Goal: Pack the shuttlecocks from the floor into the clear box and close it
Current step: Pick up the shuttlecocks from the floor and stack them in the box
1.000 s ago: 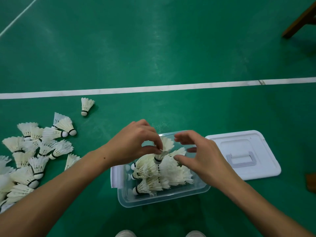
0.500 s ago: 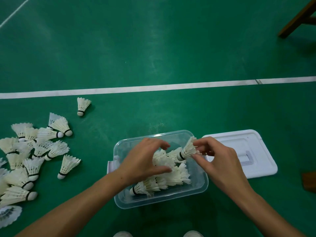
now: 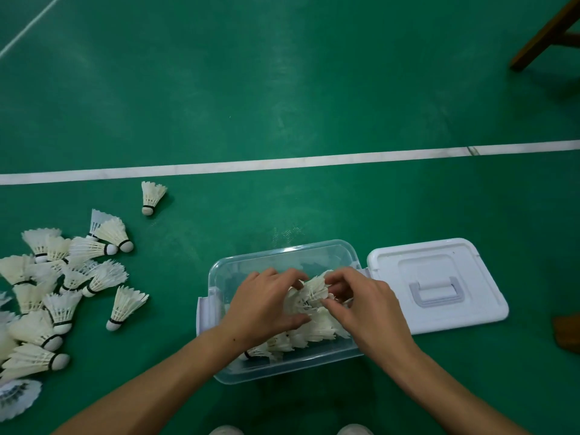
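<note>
The clear box stands open on the green floor, low in the middle of the view, with several white shuttlecocks lying inside. Both my hands reach into it. My left hand curls round the shuttlecocks from the left, thumb underneath. My right hand pinches the feather skirt of one shuttlecock held between the two hands above the pile. The white lid lies flat on the floor just right of the box, handle up. A heap of loose shuttlecocks covers the floor at the left.
One shuttlecock lies alone near the white court line. Another lies between the heap and the box. A wooden furniture leg stands at the top right, a brown object at the right edge. My shoe tips show at the bottom.
My right hand has brought its shuttlecock from the box's right rim inward and down, meeting my left hand over the pile. My left hand stayed on the shuttlecocks in the box.
</note>
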